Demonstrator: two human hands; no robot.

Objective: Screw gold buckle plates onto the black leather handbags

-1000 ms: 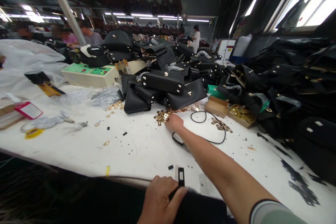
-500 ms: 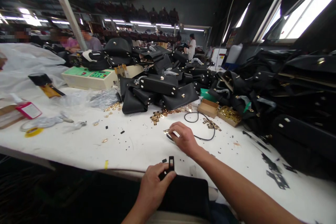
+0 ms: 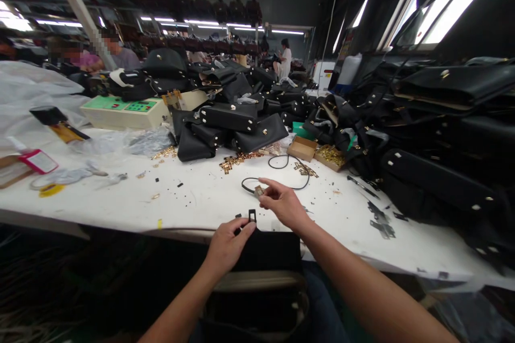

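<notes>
My left hand (image 3: 228, 244) pinches the black flap (image 3: 267, 251) of a bag at the table's front edge; a small tab with a rectangular opening (image 3: 252, 216) stands up at its fingertips. The open bag (image 3: 257, 300) hangs below, its pale rim toward me. Just above and to the right, my right hand (image 3: 284, 204) holds a small metal piece (image 3: 258, 191) between thumb and fingers, over the white table (image 3: 217, 193). A thin black cord (image 3: 302, 188) curves behind that hand.
Black bags (image 3: 229, 118) are heaped behind, with more at right. Gold plates (image 3: 227, 164) lie loose before them. A cardboard box (image 3: 302, 148), a cream machine (image 3: 124, 112) and a red-labelled bottle (image 3: 38, 161) stand around. People are in the background.
The view has shifted, showing more of the open bag. My right hand has turned, and the metal piece at its fingertips now faces differently. My left hand keeps its pinch.
</notes>
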